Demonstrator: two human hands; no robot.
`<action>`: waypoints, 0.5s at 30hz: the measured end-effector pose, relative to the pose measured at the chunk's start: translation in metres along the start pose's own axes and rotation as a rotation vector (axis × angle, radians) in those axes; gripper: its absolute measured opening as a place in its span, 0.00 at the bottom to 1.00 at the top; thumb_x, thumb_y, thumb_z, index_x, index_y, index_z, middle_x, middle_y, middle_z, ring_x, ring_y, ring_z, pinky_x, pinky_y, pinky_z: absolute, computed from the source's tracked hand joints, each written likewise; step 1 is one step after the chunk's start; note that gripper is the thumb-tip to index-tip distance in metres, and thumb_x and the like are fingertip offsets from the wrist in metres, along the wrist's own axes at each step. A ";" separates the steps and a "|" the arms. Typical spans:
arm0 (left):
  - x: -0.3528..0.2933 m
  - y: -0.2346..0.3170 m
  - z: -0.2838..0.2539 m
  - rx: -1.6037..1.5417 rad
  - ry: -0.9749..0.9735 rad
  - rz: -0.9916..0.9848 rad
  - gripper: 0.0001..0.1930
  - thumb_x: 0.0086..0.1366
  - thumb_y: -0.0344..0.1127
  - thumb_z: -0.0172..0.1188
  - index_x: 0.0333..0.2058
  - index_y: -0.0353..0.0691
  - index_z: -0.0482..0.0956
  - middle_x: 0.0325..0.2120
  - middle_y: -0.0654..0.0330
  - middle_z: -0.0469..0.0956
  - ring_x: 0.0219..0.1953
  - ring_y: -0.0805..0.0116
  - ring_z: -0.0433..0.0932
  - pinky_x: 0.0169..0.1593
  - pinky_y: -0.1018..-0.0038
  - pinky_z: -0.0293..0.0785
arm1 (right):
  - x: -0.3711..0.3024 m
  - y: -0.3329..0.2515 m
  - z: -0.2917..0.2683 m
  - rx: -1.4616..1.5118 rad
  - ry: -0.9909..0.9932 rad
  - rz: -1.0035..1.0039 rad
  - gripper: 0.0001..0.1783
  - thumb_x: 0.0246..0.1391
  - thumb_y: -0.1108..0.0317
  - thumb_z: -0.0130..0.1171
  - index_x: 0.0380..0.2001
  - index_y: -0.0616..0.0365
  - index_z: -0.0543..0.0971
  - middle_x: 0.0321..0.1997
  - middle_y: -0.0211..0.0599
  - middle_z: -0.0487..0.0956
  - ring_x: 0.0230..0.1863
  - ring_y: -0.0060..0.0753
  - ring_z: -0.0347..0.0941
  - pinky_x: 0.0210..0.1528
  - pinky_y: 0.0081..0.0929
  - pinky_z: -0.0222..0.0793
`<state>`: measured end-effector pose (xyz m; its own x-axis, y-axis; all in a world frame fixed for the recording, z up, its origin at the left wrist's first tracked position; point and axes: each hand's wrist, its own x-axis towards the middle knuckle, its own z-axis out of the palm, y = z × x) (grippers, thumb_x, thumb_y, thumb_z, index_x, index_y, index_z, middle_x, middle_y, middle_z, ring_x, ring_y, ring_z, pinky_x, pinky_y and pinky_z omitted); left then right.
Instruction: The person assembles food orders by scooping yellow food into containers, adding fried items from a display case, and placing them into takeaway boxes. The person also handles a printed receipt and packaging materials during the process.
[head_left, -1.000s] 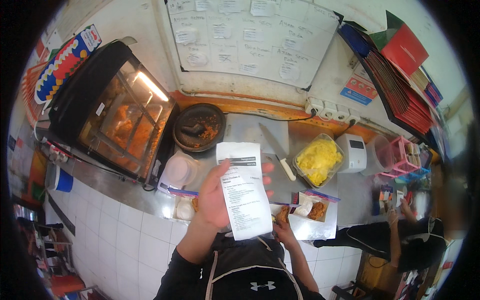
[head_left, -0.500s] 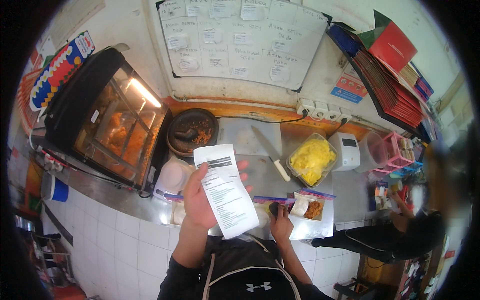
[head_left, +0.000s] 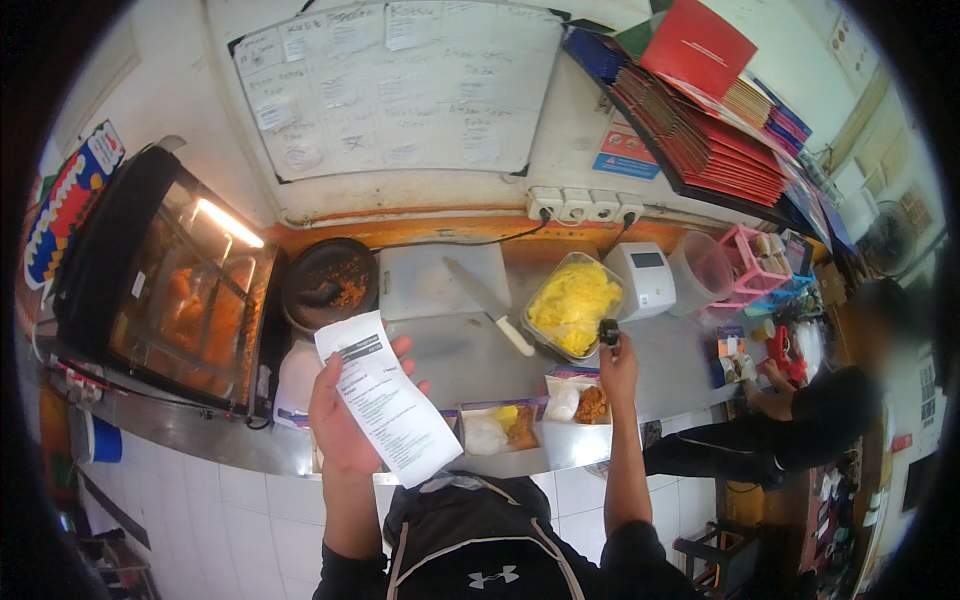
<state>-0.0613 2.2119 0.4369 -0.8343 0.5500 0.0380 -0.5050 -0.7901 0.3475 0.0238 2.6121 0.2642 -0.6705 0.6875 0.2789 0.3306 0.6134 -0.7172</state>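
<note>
A long printed paper receipt rests across my left hand, with the thumb at one edge and fingertips showing past the other. My right hand is closed round a small black object whose kind I cannot make out. It is raised at the near right edge of a clear tub of fluffy yellow food. Below it stands an open meal box with white rice and a brown fried piece. To its left, another open box holds rice, yellow food and a brown piece.
A knife with a white handle lies partly on a white cutting board. Left of it are a stone mortar and a lit food warmer. Right of the tub stands a white label printer. A co-worker stands at the right.
My right hand has risen from the meal boxes to the tub's edge with the black object, uncovering the left box. The view has shifted right; the receipt stays in my left hand.
</note>
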 end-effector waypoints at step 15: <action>-0.010 -0.047 -0.011 0.048 0.172 0.170 0.27 0.70 0.50 0.44 0.62 0.43 0.66 0.57 0.43 0.70 0.51 0.52 0.78 0.57 0.47 0.71 | 0.082 0.124 0.061 -0.189 -0.923 0.279 0.20 0.51 0.57 0.64 0.38 0.64 0.79 0.35 0.56 0.81 0.35 0.56 0.79 0.36 0.43 0.75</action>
<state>-0.0313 2.2402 0.4103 -0.9337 0.3531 -0.0586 -0.3467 -0.8513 0.3939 -0.0308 2.7208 0.1590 -0.7814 0.2926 -0.5512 0.6028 0.5824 -0.5454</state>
